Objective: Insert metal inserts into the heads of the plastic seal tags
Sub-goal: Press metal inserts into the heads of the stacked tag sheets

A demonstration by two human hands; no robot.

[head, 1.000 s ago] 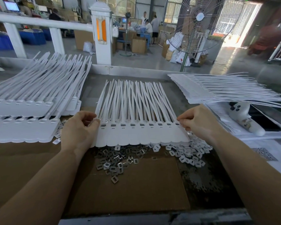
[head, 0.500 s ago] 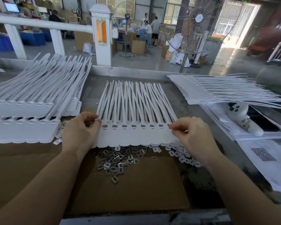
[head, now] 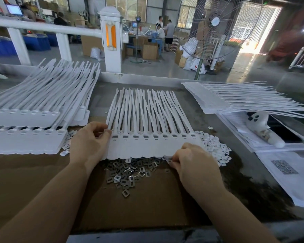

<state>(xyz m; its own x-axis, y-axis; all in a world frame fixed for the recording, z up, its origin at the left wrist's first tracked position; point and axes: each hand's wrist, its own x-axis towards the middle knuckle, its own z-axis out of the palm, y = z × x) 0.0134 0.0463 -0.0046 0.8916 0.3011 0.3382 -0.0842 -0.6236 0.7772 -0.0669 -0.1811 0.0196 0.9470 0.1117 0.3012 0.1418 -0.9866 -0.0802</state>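
Seal tag strip (head: 154, 146): left hand (head: 88, 142) pinches end, steadying; right hand (head: 191, 160) curled at near edge beside metal inserts (head: 130, 172), grip unclear.

Bright daylight, blown-out doorway (head: 263, 23) glare, wide-angle edge bending, perhaps slightly soft background

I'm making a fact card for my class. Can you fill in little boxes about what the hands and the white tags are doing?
Left hand: pinches the left end of the strip of white seal tags
Right hand: fingers curled at the strip's near right corner; what they hold is hidden
Tag heads: dark slots show in a row
Metal inserts: loose pile on the cardboard, just below the strip
White plastic bits: heap right of the strip
Other tags: stacked at left
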